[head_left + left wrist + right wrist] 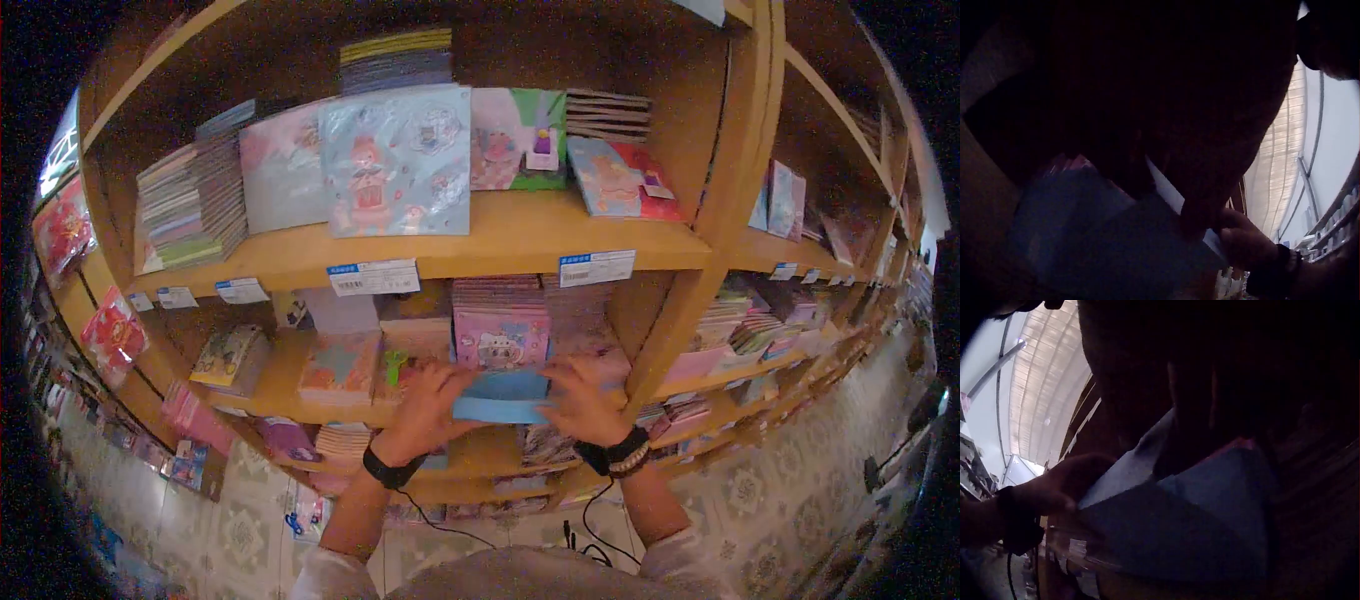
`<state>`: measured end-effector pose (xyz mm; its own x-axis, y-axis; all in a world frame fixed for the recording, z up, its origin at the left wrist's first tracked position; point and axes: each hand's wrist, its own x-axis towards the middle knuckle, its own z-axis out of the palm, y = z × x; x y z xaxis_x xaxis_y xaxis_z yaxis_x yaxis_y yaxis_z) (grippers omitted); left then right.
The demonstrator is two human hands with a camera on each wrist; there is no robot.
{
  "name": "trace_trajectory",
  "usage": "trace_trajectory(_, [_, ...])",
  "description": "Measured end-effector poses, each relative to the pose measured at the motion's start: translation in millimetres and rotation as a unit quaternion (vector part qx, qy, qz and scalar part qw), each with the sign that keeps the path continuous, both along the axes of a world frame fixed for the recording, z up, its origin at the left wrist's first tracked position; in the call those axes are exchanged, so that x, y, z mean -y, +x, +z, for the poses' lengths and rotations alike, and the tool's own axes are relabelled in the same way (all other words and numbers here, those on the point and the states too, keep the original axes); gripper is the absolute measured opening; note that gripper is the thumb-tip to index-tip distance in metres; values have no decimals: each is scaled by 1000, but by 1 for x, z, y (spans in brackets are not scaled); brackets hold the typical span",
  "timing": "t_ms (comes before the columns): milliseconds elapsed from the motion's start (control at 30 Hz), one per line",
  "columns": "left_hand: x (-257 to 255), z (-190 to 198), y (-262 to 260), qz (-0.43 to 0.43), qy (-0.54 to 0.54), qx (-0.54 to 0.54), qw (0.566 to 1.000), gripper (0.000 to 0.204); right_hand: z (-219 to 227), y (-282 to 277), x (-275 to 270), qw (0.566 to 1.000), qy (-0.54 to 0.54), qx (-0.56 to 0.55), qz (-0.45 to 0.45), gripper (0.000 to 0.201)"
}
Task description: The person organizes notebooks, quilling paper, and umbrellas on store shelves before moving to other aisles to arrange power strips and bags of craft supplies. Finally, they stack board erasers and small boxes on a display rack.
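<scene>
A thick, light blue book-like block (498, 411) is held at the edge of the middle shelf. My left hand (430, 408) grips its left end, and my right hand (588, 408) holds the right end. Directly behind it stands a pink notebook (500, 340) with a white cartoon cat on the cover, in front of a pink stack. In the dark left wrist view, the blue block (1129, 250) shows a pale edge, with the right hand (1244, 244) at its far end. The right wrist view shows the block (1166, 531) and the left hand (1063, 487) at its pale edge.
Above is a shelf board (510, 235) with picture books (395, 165) and price tags (375, 278). Left of my hands sit an orange-covered stack (340, 365) and a yellow-covered stack (230, 358). A wooden upright (680, 340) stands to the right; tiled floor (745, 490) lies below.
</scene>
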<state>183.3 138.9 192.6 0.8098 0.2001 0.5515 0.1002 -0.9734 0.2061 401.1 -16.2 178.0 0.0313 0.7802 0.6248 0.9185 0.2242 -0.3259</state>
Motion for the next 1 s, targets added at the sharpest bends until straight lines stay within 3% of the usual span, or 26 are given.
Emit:
trace_trajectory(67, [2, -9, -8, -5, -10, 70, 998, 50, -2, 7, 8, 999, -5, -31, 14, 45])
trace_trajectory(133, [-6, -14, -15, 3, -16, 61, 998, 47, -1, 6, 12, 998, -9, -63, 23, 45])
trace_trajectory(200, [-20, -27, -20, 5, -23, 55, 998, 44, 2, 4, 15, 985, 11, -172, 27, 33])
trace_trajectory(267, [-36, -44, -21, 10, -13, 45, 999, 36, -7, 14, 12, 992, 21, -123, -10, 31])
trace_trajectory(400, [-18, -16, -24, 22, -75, 92, 993, 31, -20, 26, 8, 997, 29, -20, -70, 33])
trace_trajectory(533, [-13, -11, -24, 21, -103, 100, 989, 30, 6, 10, 19, 992, -4, -95, -83, 31])
trace_trajectory(600, [-3, 3, -26, 28, -93, 100, 990, 29, 27, 6, 27, 995, 60, 23, -72, 27])
trace_trajectory(800, [30, 77, -25, -31, -64, 98, 993, 26, 95, 6, 56, 985, 135, -48, -93, 26])
trace_trajectory(833, [36, 90, -21, -43, -2, 120, 992, 26, 108, 3, 59, 984, 141, -46, -97, 26])
trace_trajectory(867, [42, 102, -16, -55, 59, 143, 986, 26, 120, 0, 63, 976, 180, -15, -120, 26])
trace_trajectory(1000, [58, 156, 12, -126, 94, 142, 977, 23, 162, 12, 60, 936, 286, 114, -174, 26])
